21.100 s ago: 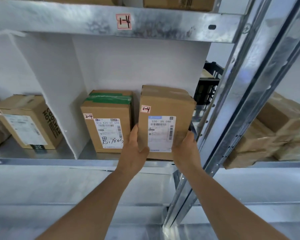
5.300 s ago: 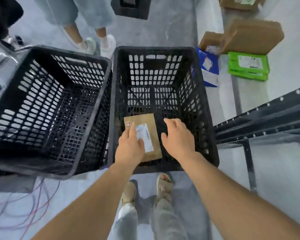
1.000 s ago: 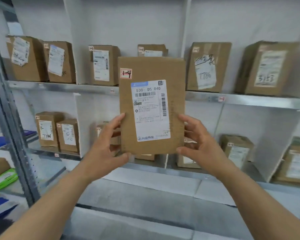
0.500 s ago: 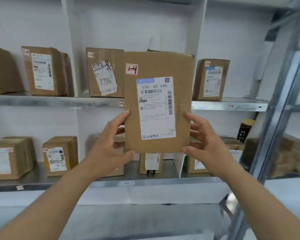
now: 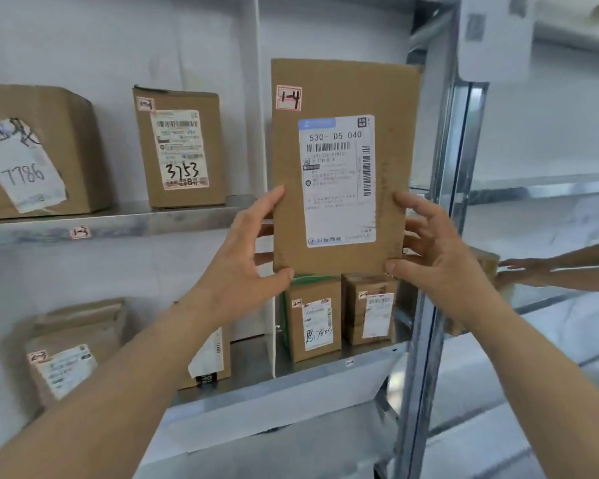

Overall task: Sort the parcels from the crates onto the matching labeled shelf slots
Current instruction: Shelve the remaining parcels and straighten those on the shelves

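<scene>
I hold a flat brown cardboard parcel point(image 5: 339, 91) upright in front of the shelves. It bears a red-edged tag reading 1-4 and a white shipping label. My left hand point(image 5: 242, 257) grips its lower left edge, and my right hand point(image 5: 436, 257) grips its lower right edge. The parcel covers the upper slot right of the white divider point(image 5: 256, 98), so that slot's contents are hidden. The upper shelf edge point(image 5: 125, 224) carries a tag reading 1-3 to the left.
Two boxes stand in the 1-3 slot, marked 7786 point(image 5: 32, 150) and 3753 point(image 5: 180, 146). Below, two boxes point(image 5: 313, 318) sit right of the divider and others to the left. A metal upright point(image 5: 440, 209) borders the right side. Another person's hand point(image 5: 529, 267) reaches in there.
My view has shifted right and closer to the shelves. The parcel now sits in front of the upper slot by the metal upright. Both hands keep the same hold.
</scene>
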`<action>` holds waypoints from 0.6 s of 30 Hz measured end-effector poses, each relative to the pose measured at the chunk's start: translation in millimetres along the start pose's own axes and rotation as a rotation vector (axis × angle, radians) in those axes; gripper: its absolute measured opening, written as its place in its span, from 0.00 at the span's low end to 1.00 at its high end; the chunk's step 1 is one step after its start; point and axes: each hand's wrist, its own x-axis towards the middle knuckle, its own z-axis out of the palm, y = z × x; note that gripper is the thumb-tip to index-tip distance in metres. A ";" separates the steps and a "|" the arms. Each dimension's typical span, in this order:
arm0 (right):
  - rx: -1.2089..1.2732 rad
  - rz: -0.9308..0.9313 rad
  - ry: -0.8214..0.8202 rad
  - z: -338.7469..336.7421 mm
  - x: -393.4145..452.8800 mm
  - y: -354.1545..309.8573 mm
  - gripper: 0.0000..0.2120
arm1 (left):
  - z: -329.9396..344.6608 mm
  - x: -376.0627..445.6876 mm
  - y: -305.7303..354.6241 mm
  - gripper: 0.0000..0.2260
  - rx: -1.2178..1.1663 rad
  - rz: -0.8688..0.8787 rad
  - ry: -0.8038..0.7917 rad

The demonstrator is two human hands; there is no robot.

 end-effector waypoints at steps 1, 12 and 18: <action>-0.018 -0.004 0.010 -7.8 4.9 3.7 0.38 | 6.6 9.8 -2.7 0.44 0.001 0.015 -0.002; -0.135 -0.044 0.121 -94.3 103.0 62.0 0.38 | 77.9 145.5 -38.1 0.44 -0.062 0.091 -0.010; -0.156 -0.026 0.147 -125.8 149.0 91.6 0.38 | 113.9 198.2 -49.5 0.43 -0.123 0.054 0.006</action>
